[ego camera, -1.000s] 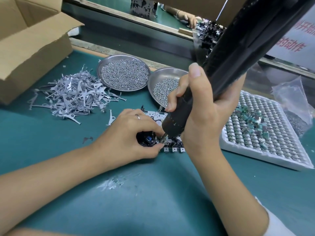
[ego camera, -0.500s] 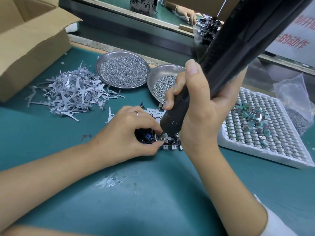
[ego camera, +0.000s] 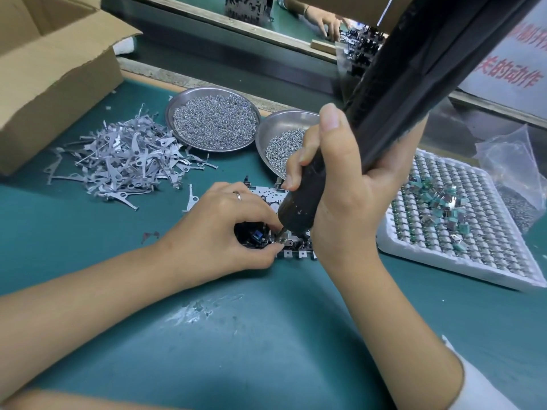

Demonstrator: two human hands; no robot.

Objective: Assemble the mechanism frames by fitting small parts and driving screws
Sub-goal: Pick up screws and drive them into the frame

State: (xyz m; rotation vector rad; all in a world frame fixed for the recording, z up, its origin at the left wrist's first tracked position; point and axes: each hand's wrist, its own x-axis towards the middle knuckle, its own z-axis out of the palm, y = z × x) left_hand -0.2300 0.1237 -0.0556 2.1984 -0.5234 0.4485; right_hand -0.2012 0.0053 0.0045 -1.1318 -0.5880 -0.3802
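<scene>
A perforated metal mechanism frame [ego camera: 268,194] lies flat on the green mat, mostly hidden under both hands. My left hand [ego camera: 220,229] grips its near left end, thumb and forefinger pinched beside the bit, above a black part with a blue piece [ego camera: 257,236]. My right hand [ego camera: 340,184] is wrapped around a black electric screwdriver [ego camera: 302,207], which slants down from the upper right. Its tip touches the frame's near edge.
A pile of grey metal levers [ego camera: 124,161] lies at the left. Two steel dishes of screws [ego camera: 214,121] [ego camera: 281,147] stand behind the frame. A white tray [ego camera: 473,232] with small green parts is at the right, a plastic bag [ego camera: 509,167] behind it, a cardboard box [ego camera: 50,72] far left.
Both hands keep their hold and the screwdriver tip stays on the frame's near edge. The view has shifted slightly.
</scene>
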